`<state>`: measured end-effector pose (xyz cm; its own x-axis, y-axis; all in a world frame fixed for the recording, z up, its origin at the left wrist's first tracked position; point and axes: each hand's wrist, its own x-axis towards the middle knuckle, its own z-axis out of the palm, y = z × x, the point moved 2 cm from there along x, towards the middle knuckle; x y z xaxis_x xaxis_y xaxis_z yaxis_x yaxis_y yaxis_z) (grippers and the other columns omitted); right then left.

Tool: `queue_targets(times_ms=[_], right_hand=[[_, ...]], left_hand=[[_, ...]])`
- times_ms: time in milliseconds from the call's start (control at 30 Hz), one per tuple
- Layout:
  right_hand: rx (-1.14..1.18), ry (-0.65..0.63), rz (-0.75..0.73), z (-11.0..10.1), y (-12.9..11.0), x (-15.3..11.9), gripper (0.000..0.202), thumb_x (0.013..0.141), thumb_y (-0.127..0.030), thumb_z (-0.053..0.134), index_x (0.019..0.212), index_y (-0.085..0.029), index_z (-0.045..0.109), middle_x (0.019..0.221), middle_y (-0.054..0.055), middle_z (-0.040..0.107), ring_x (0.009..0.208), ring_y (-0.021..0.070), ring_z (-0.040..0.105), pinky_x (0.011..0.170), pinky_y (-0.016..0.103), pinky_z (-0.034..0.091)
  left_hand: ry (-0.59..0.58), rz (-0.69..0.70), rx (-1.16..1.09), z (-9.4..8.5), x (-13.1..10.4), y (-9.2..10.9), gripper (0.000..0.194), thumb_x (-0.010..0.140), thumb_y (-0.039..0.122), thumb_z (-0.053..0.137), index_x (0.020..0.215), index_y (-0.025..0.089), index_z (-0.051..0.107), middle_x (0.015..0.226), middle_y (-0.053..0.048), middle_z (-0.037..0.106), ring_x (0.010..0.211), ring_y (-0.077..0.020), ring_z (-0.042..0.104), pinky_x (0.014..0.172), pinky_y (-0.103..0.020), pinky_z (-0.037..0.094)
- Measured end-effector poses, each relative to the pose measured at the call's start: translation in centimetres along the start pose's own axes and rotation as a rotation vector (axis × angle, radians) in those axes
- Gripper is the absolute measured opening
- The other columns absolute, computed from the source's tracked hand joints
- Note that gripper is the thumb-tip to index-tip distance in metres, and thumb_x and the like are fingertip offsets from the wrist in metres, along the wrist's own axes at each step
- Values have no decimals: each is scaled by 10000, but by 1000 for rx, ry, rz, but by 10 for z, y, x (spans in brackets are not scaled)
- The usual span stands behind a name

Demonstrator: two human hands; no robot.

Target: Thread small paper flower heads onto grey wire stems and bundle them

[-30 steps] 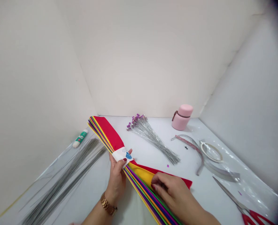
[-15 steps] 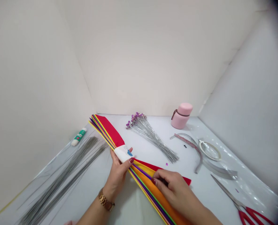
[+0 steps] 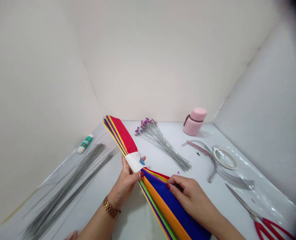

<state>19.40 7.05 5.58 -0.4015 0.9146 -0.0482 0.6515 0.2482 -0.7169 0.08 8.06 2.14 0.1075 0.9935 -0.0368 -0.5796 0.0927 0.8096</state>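
A folded bundle of coloured sheets (image 3: 124,135), felt-like or paper, lies slantwise in front of me with a white paper band (image 3: 133,162) round its middle. My left hand (image 3: 128,176) is closed round the bundle at the band, thumb on top. My right hand (image 3: 185,193) pinches the edges of the upper red, yellow and pink sheets on the lower half. Beneath them a blue sheet (image 3: 173,200) shows broadly, fanned apart from an orange sheet (image 3: 158,196) and a green one. The right fingertips partly hide the pinched edges.
Bare grey wires (image 3: 68,190) and a glue stick (image 3: 85,143) lie left. Behind are silver stems with purple tips (image 3: 163,143) and a pink flask (image 3: 195,121). Rightward are curved bands (image 3: 205,153), a tape roll (image 3: 224,158) and red-handled scissors (image 3: 253,211).
My right hand has moved slightly right and up, parting the sheets so that the blue one shows broadly. The bundle and left hand have shifted a little to the right in view.
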Motion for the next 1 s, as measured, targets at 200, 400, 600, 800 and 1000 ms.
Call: queue_targets(times_ms=[200, 400, 600, 800, 1000], right_hand=[[29, -45, -1, 2, -8, -6, 168, 817, -319, 454, 739, -200, 542, 628, -22, 548, 570, 132, 472, 529, 227, 343], [20, -111, 17, 4, -20, -12, 114, 720, -283, 567, 802, -205, 552, 747, -16, 598, 636, 139, 498, 556, 217, 355], [28, -75, 5, 2, -13, -7, 91, 763, -203, 466, 733, -202, 551, 685, -22, 592, 608, 134, 502, 563, 225, 357], [89, -75, 26, -2, -9, -6, 112, 780, -208, 456, 757, -207, 565, 711, -16, 604, 643, 145, 526, 569, 219, 372], [187, -112, 70, -1, -7, -6, 111, 786, -244, 463, 740, -201, 554, 669, -23, 571, 606, 131, 502, 530, 202, 372]], left_hand=[[47, 58, 7, 3, 1, 1, 786, 680, 117, 666, 1283, 358, 224, 1265, -88, 454, 1211, -303, 360, 918, -459, 379], [96, 90, 21, 7, 1, 4, 764, 654, 128, 688, 1256, 340, 267, 1247, -73, 457, 1206, -297, 371, 931, -457, 373], [62, 42, 17, 4, 2, 4, 745, 615, 117, 717, 1218, 327, 334, 1255, -75, 473, 1205, -303, 370, 926, -459, 377], [-56, -30, -7, 1, 2, 6, 788, 601, 105, 723, 1230, 342, 311, 1268, -87, 463, 1229, -310, 330, 920, -454, 375], [-77, -66, -39, -5, 1, 2, 764, 598, 115, 706, 1227, 334, 332, 1296, -75, 445, 1192, -308, 390, 945, -437, 355]])
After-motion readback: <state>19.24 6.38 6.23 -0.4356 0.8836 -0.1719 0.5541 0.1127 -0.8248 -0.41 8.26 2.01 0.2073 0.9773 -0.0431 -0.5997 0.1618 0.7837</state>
